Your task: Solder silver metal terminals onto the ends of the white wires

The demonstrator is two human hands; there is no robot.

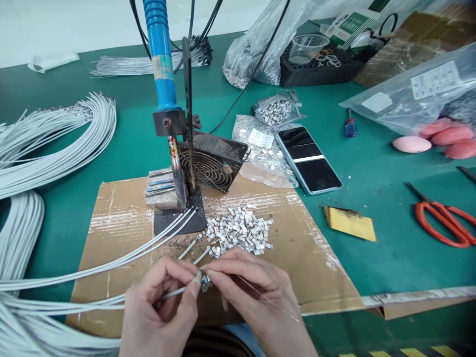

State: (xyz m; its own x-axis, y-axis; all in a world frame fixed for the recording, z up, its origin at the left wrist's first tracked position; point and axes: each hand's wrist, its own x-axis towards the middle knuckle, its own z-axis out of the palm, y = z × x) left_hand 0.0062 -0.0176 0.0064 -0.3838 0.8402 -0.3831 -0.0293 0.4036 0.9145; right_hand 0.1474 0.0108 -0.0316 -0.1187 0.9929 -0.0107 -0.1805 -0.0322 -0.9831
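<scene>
My left hand (pixel 158 305) is closed in a pinch on the end of a white cable (pixel 173 293). Against it, my right hand (pixel 256 290) pinches a small metal connector (pixel 205 281) at the cable's tip; the fingertips partly cover it. A thin wire, likely solder (pixel 269 300), trails from the right fingers toward the wrist. Just beyond the fingers lies a pile of small silvery connectors (pixel 241 230). An upright blue-handled soldering iron (pixel 165 82) points down at a dark pad (pixel 169 224), where several white cable ends (pixel 182 218) rest.
Cardboard (pixel 316 282) covers the green table. Behind the iron leans a dirty fan (pixel 208 166). Coiled white cables (pixel 100 131) fill the left. On the right are a phone (pixel 308 158), a yellow sponge (pixel 351 224), red-handled scissors (pixel 442 225) and a small screwdriver (pixel 350 126). Plastic bags (pixel 405 91) stand farther back.
</scene>
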